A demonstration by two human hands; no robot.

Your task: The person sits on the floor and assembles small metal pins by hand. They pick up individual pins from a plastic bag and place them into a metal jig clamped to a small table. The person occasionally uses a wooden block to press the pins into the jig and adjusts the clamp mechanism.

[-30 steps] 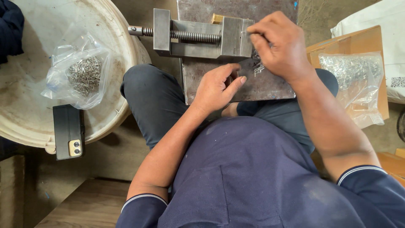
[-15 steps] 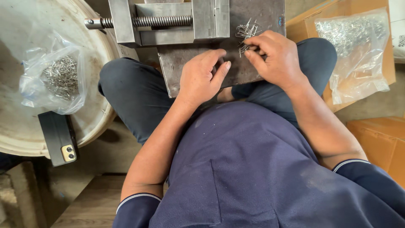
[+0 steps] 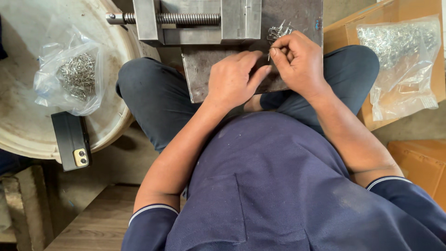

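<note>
Clearly your right hand (image 3: 299,62) keeps a pinched grip on one thin wire piece (image 3: 269,55), just beside the loose cluster of wire pieces (image 3: 278,31) on the steel plate (image 3: 200,79) across your lap, so fresh stock lies within easy reach. Your left hand (image 3: 232,79) rests curled on that plate, grasping nothing visible. Behind the plate sits the vise (image 3: 195,21); a bag of parts (image 3: 74,76) lies left of it.

You sit in a small workshop: a steel vise (image 3: 195,21) on a metal plate (image 3: 297,14) at top centre, bags of small metal parts (image 3: 74,76) upper left and right, cardboard boxes (image 3: 418,158) at right.
</note>
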